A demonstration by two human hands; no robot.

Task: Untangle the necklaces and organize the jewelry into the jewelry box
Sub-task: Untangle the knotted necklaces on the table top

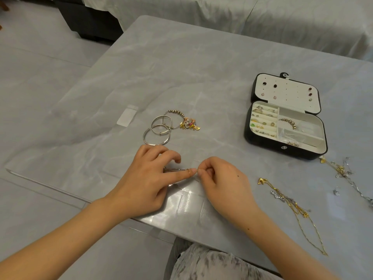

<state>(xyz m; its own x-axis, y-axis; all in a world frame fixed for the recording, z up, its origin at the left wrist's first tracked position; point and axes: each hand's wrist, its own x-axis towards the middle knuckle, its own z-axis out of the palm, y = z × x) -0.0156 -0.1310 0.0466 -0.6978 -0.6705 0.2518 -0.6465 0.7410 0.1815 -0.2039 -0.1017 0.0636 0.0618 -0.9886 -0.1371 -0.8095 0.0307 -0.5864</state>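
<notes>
My left hand [149, 178] and my right hand [220, 178] meet over the table's front middle, both pinching a thin chain [174, 169] that lies partly under my left fingers. The open black jewelry box [260, 138] stands at the right, with rings and earrings in its left slots, a beaded bracelet in a right compartment and studs on its lid panel. A tangle of gold and silver necklaces [290, 201] lies right of my right hand. More tangled chains [341, 170] lie near the box's front corner.
Silver bangles [159, 128] and a beaded charm bracelet [186, 122] lie beyond my left hand. A small clear plastic bag [127, 116] rests to their left. The grey marble table [181, 67] ends at a front edge near my lap.
</notes>
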